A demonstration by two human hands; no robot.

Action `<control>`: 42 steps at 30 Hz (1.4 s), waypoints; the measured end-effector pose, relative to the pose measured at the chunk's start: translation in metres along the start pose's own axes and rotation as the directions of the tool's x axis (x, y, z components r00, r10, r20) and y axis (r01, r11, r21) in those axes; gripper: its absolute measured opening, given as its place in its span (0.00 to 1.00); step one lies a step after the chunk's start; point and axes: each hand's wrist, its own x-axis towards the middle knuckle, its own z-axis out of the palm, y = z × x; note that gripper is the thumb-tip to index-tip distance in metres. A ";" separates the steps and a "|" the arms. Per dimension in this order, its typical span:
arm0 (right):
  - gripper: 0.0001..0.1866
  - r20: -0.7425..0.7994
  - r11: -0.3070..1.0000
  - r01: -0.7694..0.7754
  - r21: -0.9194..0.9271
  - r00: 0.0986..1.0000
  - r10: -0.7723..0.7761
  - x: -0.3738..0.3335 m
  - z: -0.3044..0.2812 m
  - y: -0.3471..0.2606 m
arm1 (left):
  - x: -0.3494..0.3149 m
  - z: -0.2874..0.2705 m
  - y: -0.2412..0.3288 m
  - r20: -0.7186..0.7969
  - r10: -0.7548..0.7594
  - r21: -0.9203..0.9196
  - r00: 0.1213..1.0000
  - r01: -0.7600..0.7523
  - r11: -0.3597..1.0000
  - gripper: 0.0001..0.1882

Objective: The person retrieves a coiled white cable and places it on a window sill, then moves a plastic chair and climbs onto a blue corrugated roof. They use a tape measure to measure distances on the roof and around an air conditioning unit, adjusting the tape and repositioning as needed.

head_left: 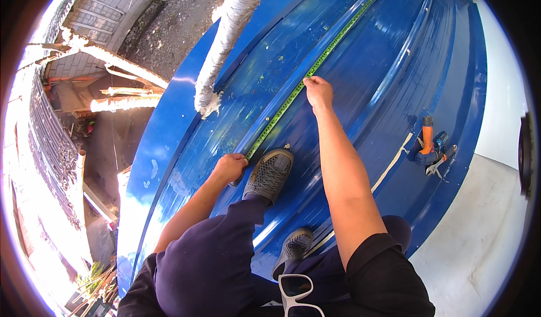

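A bright green tape measure blade [338, 39] lies along a raised rib of the blue metal sheet [360, 52]. My left hand [230, 168] is closed around the near end of the tape measure, beside my left shoe; its case is mostly hidden, with a dark part showing below the fingers. Farther up the blade, my right hand [319, 93] is closed, its fingertips pinching at the blade's right edge. Whether those fingers also hold something small is hidden.
A wrapped, pale post [230, 35] rises through the sheet on the left. An orange-handled tool [427, 136] and a dark pouch with pliers lie at the right. My shoes [269, 173] stand on the sheet. Beyond its left edge are timber beams [121, 63] and lower ground.
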 end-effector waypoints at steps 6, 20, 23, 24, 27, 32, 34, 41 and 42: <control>0.15 0.011 0.999 -0.016 -0.040 1.000 0.016 0.004 0.001 0.000 | 0.004 0.000 -0.002 0.012 0.015 0.043 1.000 -0.015 0.999 0.15; 0.15 0.036 0.970 -0.037 0.241 0.999 0.029 0.017 0.001 0.004 | 0.036 -0.002 0.011 0.150 0.270 0.093 0.951 -0.286 0.954 0.11; 0.15 0.038 0.968 -0.043 0.248 0.999 0.035 0.021 0.001 0.004 | 0.037 -0.001 0.011 0.076 0.160 -0.267 0.984 -0.134 0.954 0.11; 0.14 0.037 0.972 -0.040 0.233 0.999 0.032 0.021 0.001 0.003 | 0.036 -0.001 0.013 0.069 0.136 -0.310 0.988 -0.109 0.945 0.11; 0.14 0.046 0.978 -0.047 0.205 0.998 0.038 0.017 0.000 -0.003 | 0.030 0.000 0.026 0.080 0.103 -0.282 0.992 -0.076 0.956 0.12; 0.12 0.071 0.942 -0.103 0.320 0.994 0.084 0.010 -0.008 -0.012 | 0.023 -0.004 0.046 0.251 0.147 -0.221 0.957 -0.092 0.971 0.19; 0.10 0.102 0.926 -0.103 0.364 0.992 0.070 0.009 -0.010 -0.012 | 0.014 -0.003 0.039 0.331 0.200 -0.366 0.922 -0.070 0.928 0.24; 0.10 0.091 0.979 -0.083 0.186 0.994 0.067 0.017 -0.005 -0.007 | -0.018 0.014 -0.005 0.107 -0.031 -0.060 0.994 0.038 0.997 0.28; 0.10 0.082 0.978 -0.084 0.192 0.994 0.069 0.017 -0.004 -0.006 | -0.020 0.018 -0.007 0.054 0.005 -0.010 0.999 -0.005 1.000 0.29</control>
